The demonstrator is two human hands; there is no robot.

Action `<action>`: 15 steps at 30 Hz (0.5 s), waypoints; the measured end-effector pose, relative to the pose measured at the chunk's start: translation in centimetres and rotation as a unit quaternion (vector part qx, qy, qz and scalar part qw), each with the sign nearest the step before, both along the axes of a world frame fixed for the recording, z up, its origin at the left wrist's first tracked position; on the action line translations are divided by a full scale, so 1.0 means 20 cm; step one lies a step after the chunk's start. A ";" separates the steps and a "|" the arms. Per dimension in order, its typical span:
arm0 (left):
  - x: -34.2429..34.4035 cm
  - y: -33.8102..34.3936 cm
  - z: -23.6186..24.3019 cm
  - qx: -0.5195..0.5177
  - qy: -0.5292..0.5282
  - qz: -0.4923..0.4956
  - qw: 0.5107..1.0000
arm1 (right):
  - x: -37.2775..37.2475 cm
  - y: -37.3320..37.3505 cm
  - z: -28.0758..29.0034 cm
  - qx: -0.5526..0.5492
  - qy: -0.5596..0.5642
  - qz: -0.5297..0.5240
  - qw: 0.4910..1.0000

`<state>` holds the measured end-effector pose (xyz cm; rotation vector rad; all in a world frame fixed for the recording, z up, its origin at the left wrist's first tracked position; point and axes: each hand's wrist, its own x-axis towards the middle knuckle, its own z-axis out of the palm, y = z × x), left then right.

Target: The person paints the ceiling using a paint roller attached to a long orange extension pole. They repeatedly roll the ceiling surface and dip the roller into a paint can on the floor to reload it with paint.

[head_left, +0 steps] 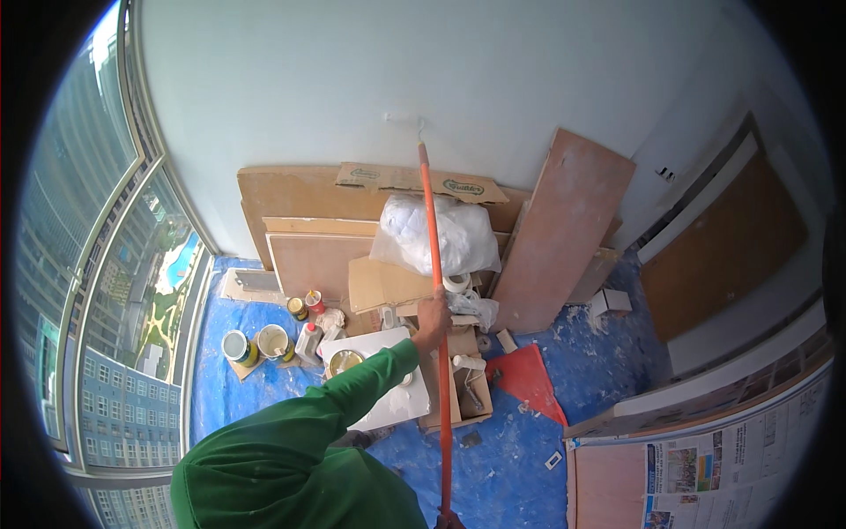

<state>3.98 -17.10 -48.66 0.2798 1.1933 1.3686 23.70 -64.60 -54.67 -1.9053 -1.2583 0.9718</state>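
Right hand is at the bottom edge, partly cut off, grip closed round the low end of a long orange pole. Looks light and stiff, probably tip-heavy, so I'd take hold with hands well apart. Left arm's stretched forward in a green sleeve, left hand clamped mid-pole. Far end: white roller up at the pale wall.

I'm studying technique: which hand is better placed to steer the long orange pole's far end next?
Likely the green-sleeved left hand: it grips the pole nearer that end; the right hand is lower, at the picture's bottom edge.
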 end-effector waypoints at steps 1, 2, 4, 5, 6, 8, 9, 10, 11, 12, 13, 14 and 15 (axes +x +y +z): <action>0.00 0.00 0.04 0.010 0.015 0.003 1.000 | 0.02 0.00 -0.05 0.011 -0.001 0.002 1.000; 0.01 0.01 0.07 0.014 0.024 0.005 1.000 | 0.03 0.00 -0.09 0.003 0.013 -0.002 1.000; 0.01 0.02 0.15 0.020 0.042 0.011 0.999 | 0.06 0.01 -0.16 -0.013 0.042 -0.007 0.999; 0.00 0.02 0.19 0.037 0.024 0.003 0.999 | 0.04 0.04 -0.15 0.000 0.043 -0.005 0.999; -0.01 0.02 0.23 0.055 0.006 -0.005 0.998 | 0.02 0.07 -0.14 0.012 0.045 -0.003 0.999; -0.03 0.03 0.36 0.084 0.005 -0.014 0.996 | -0.01 0.14 -0.13 0.029 0.048 0.005 0.998; -0.03 0.04 0.43 0.093 0.020 -0.017 0.995 | -0.03 0.17 -0.14 0.031 0.048 0.008 0.998; -0.04 0.07 0.49 0.103 0.035 -0.020 0.994 | -0.04 0.20 -0.15 0.033 0.049 0.011 0.998; -0.05 0.10 0.52 0.127 0.040 -0.022 0.991 | -0.06 0.25 -0.18 0.061 0.041 0.015 0.997; -0.07 0.13 0.57 0.135 0.044 -0.018 0.990 | -0.08 0.30 -0.20 0.088 0.033 0.018 0.995; -0.08 0.17 0.62 0.144 0.048 -0.014 0.988 | -0.09 0.34 -0.22 0.116 0.025 0.021 0.993; -0.09 0.21 0.67 0.153 0.051 -0.012 0.987 | -0.12 0.39 -0.21 0.130 0.028 0.023 0.991; -0.10 0.24 0.76 0.155 0.045 -0.015 0.987 | -0.14 0.45 -0.18 0.145 0.031 0.025 0.989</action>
